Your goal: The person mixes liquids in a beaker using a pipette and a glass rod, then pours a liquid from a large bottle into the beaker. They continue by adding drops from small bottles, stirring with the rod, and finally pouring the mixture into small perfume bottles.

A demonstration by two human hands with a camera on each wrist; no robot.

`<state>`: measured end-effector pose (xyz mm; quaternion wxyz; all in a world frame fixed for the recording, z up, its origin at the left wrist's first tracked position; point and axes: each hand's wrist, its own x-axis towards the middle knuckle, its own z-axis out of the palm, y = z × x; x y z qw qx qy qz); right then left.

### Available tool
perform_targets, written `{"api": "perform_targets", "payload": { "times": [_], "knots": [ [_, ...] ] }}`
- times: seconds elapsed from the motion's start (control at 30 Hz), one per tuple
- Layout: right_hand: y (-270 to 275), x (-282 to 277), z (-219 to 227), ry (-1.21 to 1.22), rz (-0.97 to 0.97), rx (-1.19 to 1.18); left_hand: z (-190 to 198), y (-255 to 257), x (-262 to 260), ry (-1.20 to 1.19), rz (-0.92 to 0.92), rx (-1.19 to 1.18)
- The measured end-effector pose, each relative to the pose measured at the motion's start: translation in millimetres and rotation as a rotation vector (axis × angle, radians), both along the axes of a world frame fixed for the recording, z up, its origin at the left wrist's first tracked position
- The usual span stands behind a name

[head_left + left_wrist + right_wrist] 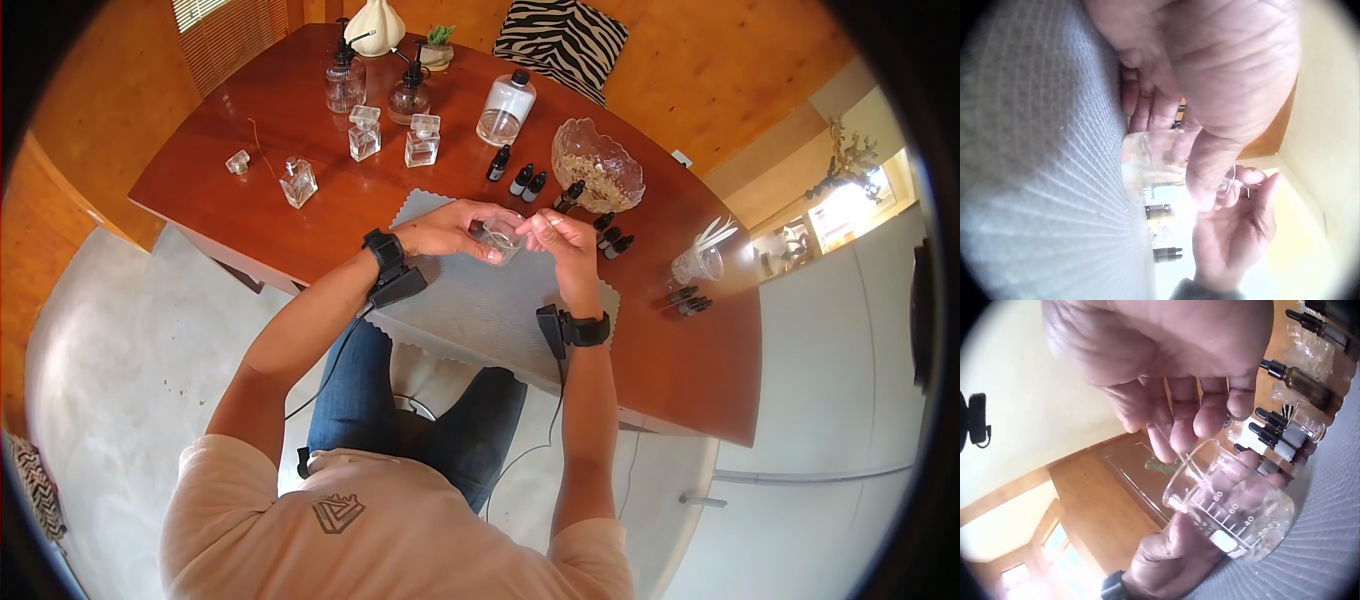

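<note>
A clear glass beaker [500,240] with white volume marks is held by the left hand [450,232] over the grey mat [470,300]. In the right wrist view the beaker [1232,509] leans to one side, the left hand's thumb and fingers [1175,550] around it. The right hand [565,250] is at the beaker's rim, fingertips pinching a thin clear rod [1194,464] that dips into the glass. The left wrist view shows the left thumb on the beaker's wall [1154,156] and the right hand [1232,231] beyond.
Several dark dropper bottles [522,180] stand behind the mat, near a large clear bottle [506,108] and a glass bowl [598,165]. Perfume bottles [298,183] are at the left; a glass with white strips [697,262] stands at the right.
</note>
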<state>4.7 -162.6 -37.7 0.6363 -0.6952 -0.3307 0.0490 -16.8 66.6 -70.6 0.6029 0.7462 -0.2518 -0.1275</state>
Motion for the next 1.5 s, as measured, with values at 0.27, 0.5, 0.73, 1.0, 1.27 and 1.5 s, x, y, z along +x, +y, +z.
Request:
{"api": "perform_targets", "payload": {
  "times": [0.27, 0.5, 0.73, 1.0, 1.27, 1.5],
  "knots": [
    [0.6, -1.3, 1.0, 0.019, -0.025, 0.004, 2.1, -0.5, -1.4, 0.008, -0.021, -0.041],
    [0.0, -0.1, -0.6, 0.002, -0.040, 0.009, 3.0, -1.6, -2.2, 0.013, -0.006, -0.036],
    [0.4, 0.9, 0.4, 0.001, -0.011, -0.002, 1.6, -0.9, -1.4, 0.029, -0.014, -0.046],
    [0.3, -0.1, 1.1, 0.005, -0.026, 0.013, -1.1, -1.1, 0.5, 0.027, -0.030, -0.062],
    [-1.8, 2.4, -1.9, 0.054, -0.033, 0.012, 3.2, -1.1, -1.1, 0.029, -0.009, -0.015],
    [0.7, 1.2, -4.5, 0.083, -0.041, 0.055, -3.9, -3.5, 1.6, -0.018, 0.011, -0.044]
  ]
}}
